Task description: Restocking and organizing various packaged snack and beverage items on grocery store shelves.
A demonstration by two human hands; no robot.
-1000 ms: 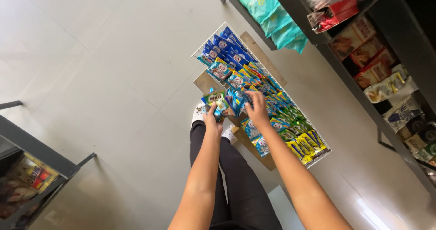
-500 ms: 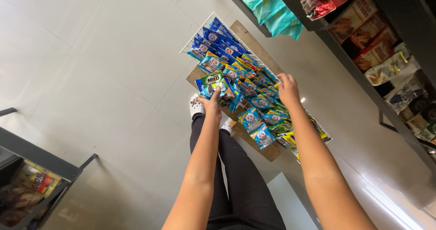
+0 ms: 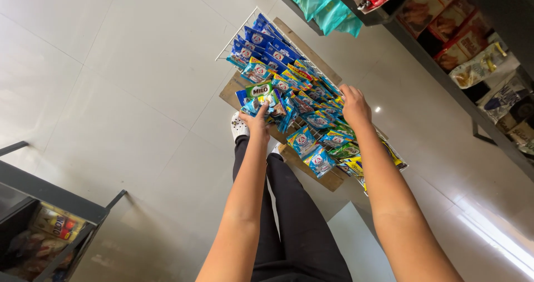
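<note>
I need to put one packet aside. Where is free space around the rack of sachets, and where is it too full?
The tiled floor left of the wire rack is bare up to the black shelf unit. A floor strip lies bare between the rack and the wall shelves. The rack is crowded with sachets where the left hand and right hand rest.

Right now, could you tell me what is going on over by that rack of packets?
A person stands over a white wire rack of snack sachets lying across a cardboard box on the tiled floor. Their left hand grips a green sachet at the rack's near edge; their right hand rests on the blue packets further along. Dark shelves of goods stand alongside.
</note>
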